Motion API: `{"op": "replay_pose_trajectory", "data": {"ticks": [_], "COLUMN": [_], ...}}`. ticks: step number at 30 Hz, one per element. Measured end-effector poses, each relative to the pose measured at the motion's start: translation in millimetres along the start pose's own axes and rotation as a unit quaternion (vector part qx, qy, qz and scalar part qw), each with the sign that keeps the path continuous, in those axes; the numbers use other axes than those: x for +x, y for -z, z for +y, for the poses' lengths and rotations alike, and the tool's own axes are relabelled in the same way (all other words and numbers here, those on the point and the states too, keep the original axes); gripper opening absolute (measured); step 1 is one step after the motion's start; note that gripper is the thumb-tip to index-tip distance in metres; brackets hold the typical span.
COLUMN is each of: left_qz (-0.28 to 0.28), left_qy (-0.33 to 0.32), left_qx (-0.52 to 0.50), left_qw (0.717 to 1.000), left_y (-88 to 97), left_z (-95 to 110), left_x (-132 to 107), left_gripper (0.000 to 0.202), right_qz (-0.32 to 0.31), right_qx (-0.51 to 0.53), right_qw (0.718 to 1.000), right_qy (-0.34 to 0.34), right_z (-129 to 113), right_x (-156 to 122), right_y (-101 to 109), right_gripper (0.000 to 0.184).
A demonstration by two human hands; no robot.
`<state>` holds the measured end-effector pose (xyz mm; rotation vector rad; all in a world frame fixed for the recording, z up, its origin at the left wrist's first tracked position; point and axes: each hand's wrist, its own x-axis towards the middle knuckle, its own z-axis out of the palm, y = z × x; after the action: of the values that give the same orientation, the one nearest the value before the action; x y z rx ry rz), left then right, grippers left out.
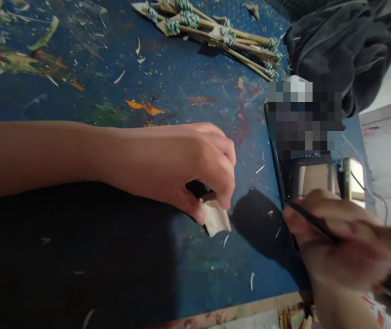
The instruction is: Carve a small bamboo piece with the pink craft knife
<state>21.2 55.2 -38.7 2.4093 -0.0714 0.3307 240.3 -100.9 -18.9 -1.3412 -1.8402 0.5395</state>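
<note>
My left hand (202, 160) reaches across the blue tabletop from the left, back of the hand upward. Its thumb and fingers pinch a small pale beige piece (216, 218), flat and slightly curled, like thin wood or card. On the right, smeared by motion, my right hand (346, 242) is closed round a slim dark pointed tool (313, 221). The tool's tip points left, apart from the beige piece; blur hides whether it is a knife or a pen. A shadow lies on the table between the hands.
A bundle of sticks tied with green-and-white cord (216, 32) lies at the top. Bunched dark cloth (346, 50) sits at the upper right. Below it are a partly pixelated dark object (305, 119) and a lit phone-like thing (355, 178). Shavings and paint marks dot the tabletop (181, 87).
</note>
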Motion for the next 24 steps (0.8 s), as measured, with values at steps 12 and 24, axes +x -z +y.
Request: {"op": "replay_pose_trajectory", "data": {"ticks": [12, 24], "left_qz": [0.195, 0.224], "left_qy": [0.219, 0.233], "left_qx": [0.166, 0.168], "left_qw": [0.942, 0.931], "left_y": [-19.7, -23.9], "left_z": [48.5, 37.2], "left_x": [-55.4, -55.7], "left_gripper": [0.014, 0.018], "right_qz": [-0.021, -0.143], "right_qx": [0.05, -0.035], "right_qw": [0.994, 0.977], "right_qy": [0.093, 0.152], "right_z": [-25.3, -19.9], "right_x": [24.9, 32.5], "right_y": [-51.4, -47.6], "right_gripper": [0.011, 0.015]}}
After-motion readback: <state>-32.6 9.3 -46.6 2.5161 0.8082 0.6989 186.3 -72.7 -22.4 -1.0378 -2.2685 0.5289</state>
